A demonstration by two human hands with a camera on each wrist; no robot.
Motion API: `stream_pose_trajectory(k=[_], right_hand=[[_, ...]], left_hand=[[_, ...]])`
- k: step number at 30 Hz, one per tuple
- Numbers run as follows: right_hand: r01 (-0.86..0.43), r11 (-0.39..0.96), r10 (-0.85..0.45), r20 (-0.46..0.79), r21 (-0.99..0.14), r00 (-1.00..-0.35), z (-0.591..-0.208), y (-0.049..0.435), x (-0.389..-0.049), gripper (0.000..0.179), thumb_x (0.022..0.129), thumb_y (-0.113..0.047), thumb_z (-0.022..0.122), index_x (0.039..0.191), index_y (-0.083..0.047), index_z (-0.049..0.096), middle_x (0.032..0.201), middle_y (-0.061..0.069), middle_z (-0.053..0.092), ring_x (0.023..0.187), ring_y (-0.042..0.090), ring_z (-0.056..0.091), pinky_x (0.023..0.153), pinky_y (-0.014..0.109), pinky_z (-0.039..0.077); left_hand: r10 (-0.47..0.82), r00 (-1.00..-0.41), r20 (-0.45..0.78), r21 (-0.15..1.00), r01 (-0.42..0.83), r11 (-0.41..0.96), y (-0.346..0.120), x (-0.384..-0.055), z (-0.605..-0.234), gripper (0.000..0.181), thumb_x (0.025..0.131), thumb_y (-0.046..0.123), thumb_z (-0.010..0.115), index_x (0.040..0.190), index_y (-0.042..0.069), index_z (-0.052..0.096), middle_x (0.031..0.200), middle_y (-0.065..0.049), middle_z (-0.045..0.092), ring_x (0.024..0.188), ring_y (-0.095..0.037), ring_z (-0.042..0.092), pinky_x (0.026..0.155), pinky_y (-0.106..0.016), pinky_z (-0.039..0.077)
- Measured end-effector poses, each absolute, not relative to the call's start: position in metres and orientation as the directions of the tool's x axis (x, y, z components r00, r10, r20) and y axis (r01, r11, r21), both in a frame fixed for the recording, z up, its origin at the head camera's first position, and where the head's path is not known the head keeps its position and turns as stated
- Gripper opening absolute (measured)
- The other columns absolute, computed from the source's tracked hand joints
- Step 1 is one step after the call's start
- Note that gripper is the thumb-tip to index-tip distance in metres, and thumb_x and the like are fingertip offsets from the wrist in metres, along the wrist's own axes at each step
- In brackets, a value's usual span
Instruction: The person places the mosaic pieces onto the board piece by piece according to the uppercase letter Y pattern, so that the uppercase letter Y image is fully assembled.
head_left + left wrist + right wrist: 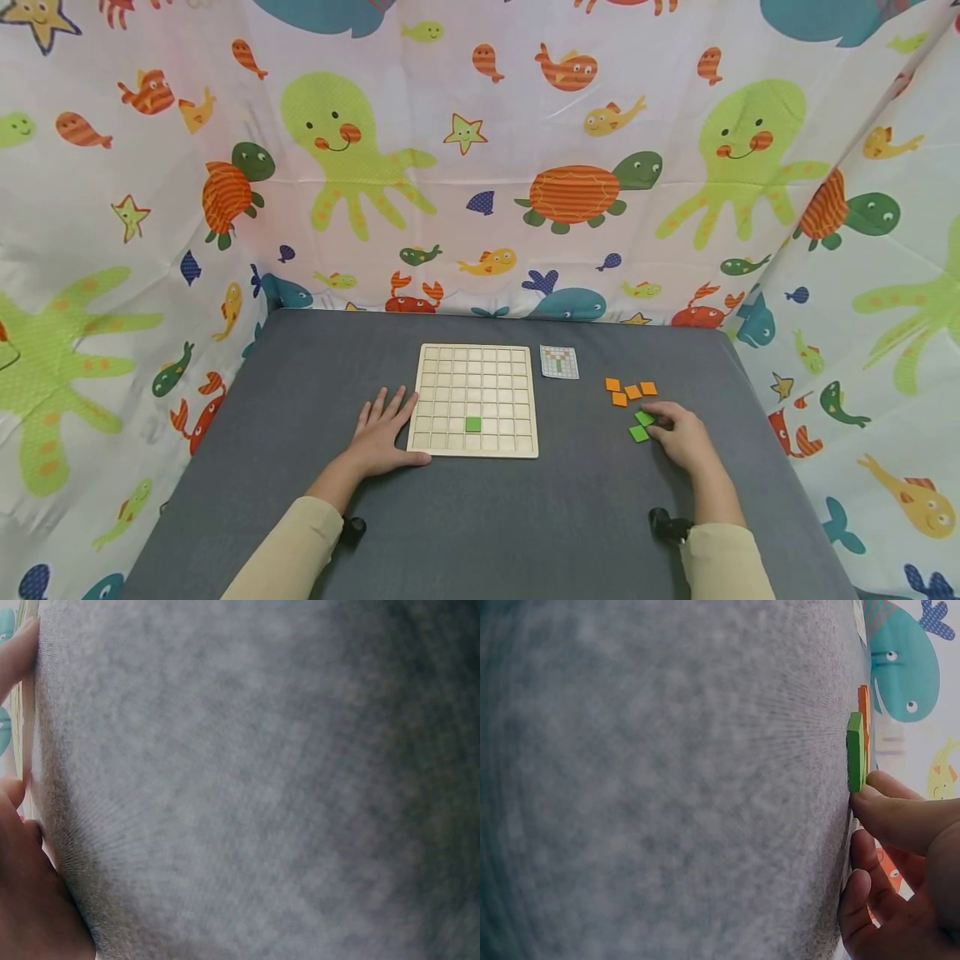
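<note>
A pale wooden grid board (476, 375) lies on the table, with one green square tile (473, 424) in a lower cell. My left hand (381, 437) rests at the board's left side, fingers spread, thumb along the lower left corner. In the left wrist view, fingers (15, 660) touch the board's edge. To the right, my right hand (681, 435) has thumb and index finger pinching a green tile (645, 417). Just below that tile lies another green tile (638, 433). The right wrist view shows the thumb (896, 821) right at green tiles.
Several orange tiles (619, 399) lie loose beyond the right hand. A small card (559, 362) with a coloured grid pattern sits right of the board's upper corner. The grey table (480, 533) ends at a curtain (450, 225) printed with sea animals.
</note>
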State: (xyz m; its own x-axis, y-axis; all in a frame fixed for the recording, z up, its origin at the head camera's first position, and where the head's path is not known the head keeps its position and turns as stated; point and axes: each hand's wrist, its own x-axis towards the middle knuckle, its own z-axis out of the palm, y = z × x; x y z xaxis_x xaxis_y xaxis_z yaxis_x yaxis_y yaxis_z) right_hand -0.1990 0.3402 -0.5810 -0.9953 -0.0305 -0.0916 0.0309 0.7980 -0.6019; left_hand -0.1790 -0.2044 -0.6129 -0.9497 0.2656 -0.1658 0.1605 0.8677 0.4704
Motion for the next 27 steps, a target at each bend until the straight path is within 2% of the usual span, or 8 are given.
stream_pose_trajectory(k=[3, 8, 15, 20, 24, 27], right_hand=[[0.021, 0.802, -0.037, -0.085, -0.597, -0.996, -0.582, 0.34, -0.199, 0.038, 0.093, -0.004, 0.07, 0.131, -0.006, 0.067, 0.125, 0.017, 0.062, 0.101, 0.03, 0.056, 0.084, 0.048, 0.046], [0.009, 0.798, -0.058, -0.092, -0.603, -0.994, -0.583, 0.337, -0.2, 0.038, 0.093, -0.001, 0.068, 0.13, -0.008, 0.067, 0.132, 0.017, 0.06, 0.104, 0.031, 0.057, 0.088, 0.05, 0.047], [0.055, 0.813, -0.012, -0.11, -0.58, -0.994, -0.582, 0.337, -0.197, 0.034, 0.094, -0.01, 0.071, 0.127, -0.005, 0.07, 0.119, 0.019, 0.061, 0.101, 0.032, 0.057, 0.085, 0.05, 0.047], [0.088, 0.81, 0.026, -0.115, -0.579, -0.993, -0.582, 0.337, -0.196, 0.034, 0.095, -0.015, 0.07, 0.127, -0.003, 0.069, 0.11, 0.017, 0.06, 0.093, 0.028, 0.057, 0.078, 0.043, 0.045], [0.11, 0.809, 0.046, -0.124, -0.578, -0.991, -0.582, 0.337, -0.196, 0.036, 0.098, -0.016, 0.068, 0.13, -0.001, 0.066, 0.115, 0.02, 0.059, 0.094, 0.028, 0.057, 0.077, 0.041, 0.045], [0.113, 0.806, 0.051, -0.123, -0.581, -0.991, -0.581, 0.338, -0.196, 0.037, 0.099, -0.016, 0.066, 0.132, 0.0, 0.063, 0.122, 0.023, 0.057, 0.098, 0.031, 0.057, 0.078, 0.045, 0.046]], left_hand=[[0.26, -0.95, -0.171, 0.464, 0.155, 0.872, -0.205, -0.179, -0.615, 0.123, 0.069, 0.088, 0.064, 0.164, 0.029, 0.012, 0.172, -0.002, 0.004, 0.157, -0.035, -0.012, 0.122, -0.06, -0.007], [0.256, -0.95, -0.181, 0.461, 0.148, 0.875, -0.204, -0.178, -0.611, 0.124, 0.069, 0.087, 0.065, 0.164, 0.029, 0.011, 0.172, -0.002, 0.003, 0.157, -0.035, -0.012, 0.122, -0.06, -0.008], [0.273, -0.949, -0.157, 0.484, 0.167, 0.859, -0.204, -0.176, -0.605, 0.121, 0.071, 0.076, 0.073, 0.164, 0.023, 0.017, 0.171, -0.01, 0.008, 0.156, -0.041, -0.007, 0.122, -0.063, -0.006], [0.274, -0.953, -0.132, 0.499, 0.175, 0.849, -0.205, -0.175, -0.609, 0.12, 0.072, 0.079, 0.071, 0.164, 0.024, 0.016, 0.171, -0.008, 0.007, 0.156, -0.04, -0.009, 0.122, -0.062, -0.007], [0.269, -0.954, -0.134, 0.496, 0.171, 0.851, -0.206, -0.176, -0.612, 0.122, 0.07, 0.083, 0.068, 0.164, 0.027, 0.014, 0.171, -0.005, 0.006, 0.156, -0.037, -0.01, 0.122, -0.061, -0.008], [0.269, -0.952, -0.144, 0.486, 0.168, 0.858, -0.206, -0.177, -0.614, 0.123, 0.069, 0.086, 0.065, 0.164, 0.029, 0.012, 0.172, -0.003, 0.004, 0.157, -0.036, -0.012, 0.122, -0.06, -0.008]])
